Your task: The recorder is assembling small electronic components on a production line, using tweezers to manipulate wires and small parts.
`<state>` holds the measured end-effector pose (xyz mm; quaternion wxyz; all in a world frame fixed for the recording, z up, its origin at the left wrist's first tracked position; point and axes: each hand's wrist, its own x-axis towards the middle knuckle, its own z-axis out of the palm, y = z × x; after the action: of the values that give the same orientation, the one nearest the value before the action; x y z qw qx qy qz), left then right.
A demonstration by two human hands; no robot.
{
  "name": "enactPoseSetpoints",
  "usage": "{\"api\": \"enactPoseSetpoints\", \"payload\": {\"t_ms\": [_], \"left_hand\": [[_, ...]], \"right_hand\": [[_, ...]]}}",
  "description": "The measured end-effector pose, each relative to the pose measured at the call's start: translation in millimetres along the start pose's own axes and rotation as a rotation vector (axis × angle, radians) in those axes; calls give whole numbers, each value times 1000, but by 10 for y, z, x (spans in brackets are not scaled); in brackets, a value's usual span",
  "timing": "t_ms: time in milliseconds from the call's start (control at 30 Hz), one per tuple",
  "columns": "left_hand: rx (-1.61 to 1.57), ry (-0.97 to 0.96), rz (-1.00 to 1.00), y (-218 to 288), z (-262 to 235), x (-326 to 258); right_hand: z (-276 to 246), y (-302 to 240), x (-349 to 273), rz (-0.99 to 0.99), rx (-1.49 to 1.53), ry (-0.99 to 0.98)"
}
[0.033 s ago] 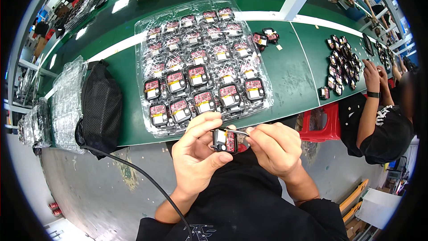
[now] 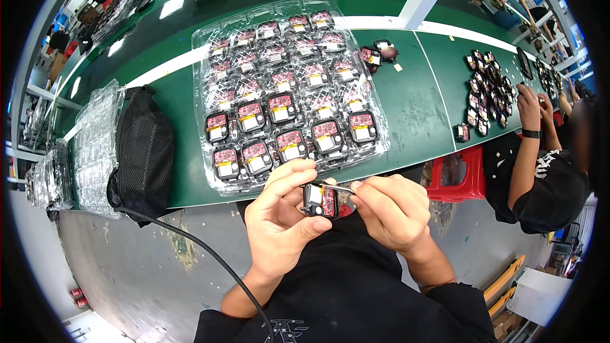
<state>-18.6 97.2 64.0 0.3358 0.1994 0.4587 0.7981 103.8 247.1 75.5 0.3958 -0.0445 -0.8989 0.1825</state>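
Note:
My left hand (image 2: 279, 222) holds a small black square device case (image 2: 319, 201) between thumb and fingers, in front of the table's near edge. The case is tilted, and its open face shows a red circuit board and a whitish block. My right hand (image 2: 395, 208) pinches a thin dark stick-like tool (image 2: 341, 188); its exact kind is unclear. The tool's far end lies against the upper edge of the case. Just beyond my hands, a clear plastic tray (image 2: 375, 146) bears rows of similar cases with red boards.
The tray rests on a green table (image 2: 422, 108). Left of it are a black mesh bag (image 2: 145, 152) and clear empty trays (image 2: 95, 146). Loose cases (image 2: 371, 57) lie beyond the tray's right side, more (image 2: 489, 92) farther right. A co-worker (image 2: 540, 171) sits right, near a red stool (image 2: 456, 178).
Both hands, the case and the tool keep their places. A small brownish round shape now shows over the loose cases beside the tray; I cannot tell what it is.

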Motion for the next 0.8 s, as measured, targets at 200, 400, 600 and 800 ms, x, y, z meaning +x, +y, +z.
{"api": "enactPoseSetpoints", "payload": {"t_ms": [200,400,600,800], "left_hand": [[-3,-16,-5,-20,7,4],[-17,-78,25,-48,-52,21],[-48,-136,28,-48,-56,22],[-35,-105,10,-37,-26,16]], "right_hand": [[-24,-5,0,5,9,3],[-7,0,-15,87,104,2],[-6,0,-12,143,148,5],[40,-40,-43,143,113,18]]}}
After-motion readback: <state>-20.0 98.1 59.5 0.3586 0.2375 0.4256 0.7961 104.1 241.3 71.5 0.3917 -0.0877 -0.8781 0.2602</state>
